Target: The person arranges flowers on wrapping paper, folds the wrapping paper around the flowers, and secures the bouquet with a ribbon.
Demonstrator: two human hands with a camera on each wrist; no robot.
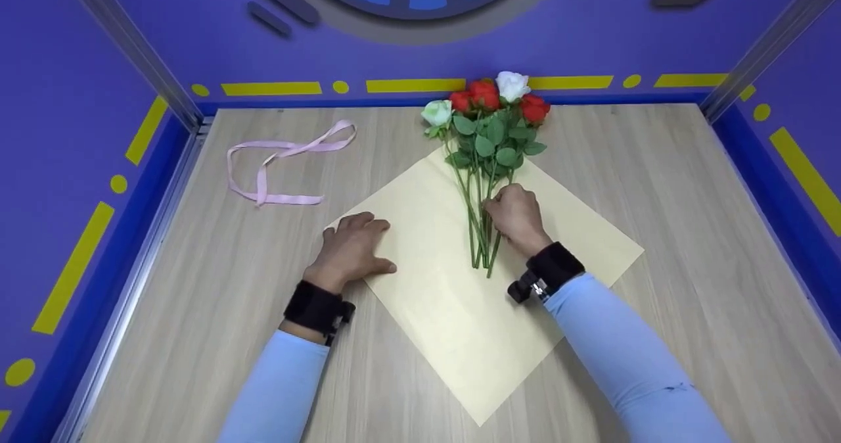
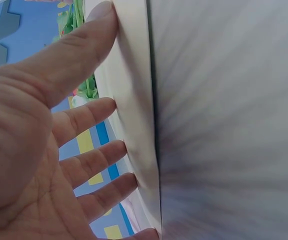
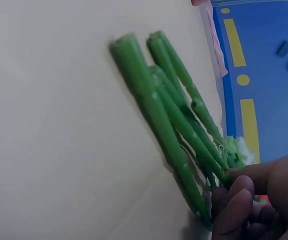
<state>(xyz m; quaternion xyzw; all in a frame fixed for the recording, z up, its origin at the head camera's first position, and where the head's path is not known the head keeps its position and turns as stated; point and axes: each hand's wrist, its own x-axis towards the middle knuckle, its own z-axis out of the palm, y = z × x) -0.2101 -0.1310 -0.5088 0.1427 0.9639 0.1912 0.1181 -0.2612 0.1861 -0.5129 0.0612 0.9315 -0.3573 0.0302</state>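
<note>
A bunch of artificial roses, with red, white and pale green blooms, lies on a cream sheet of wrapping paper. My right hand pinches green stems partway down, and their cut ends point towards me over the paper. The blooms reach past the paper's far corner. My left hand rests at the paper's left corner with fingers spread. In the left wrist view its fingertips touch the paper near its edge. Nothing is held in that hand.
A pink ribbon lies loosely looped at the back left of the wooden table. Blue panels with yellow markings wall in the back and both sides, close behind the blooms.
</note>
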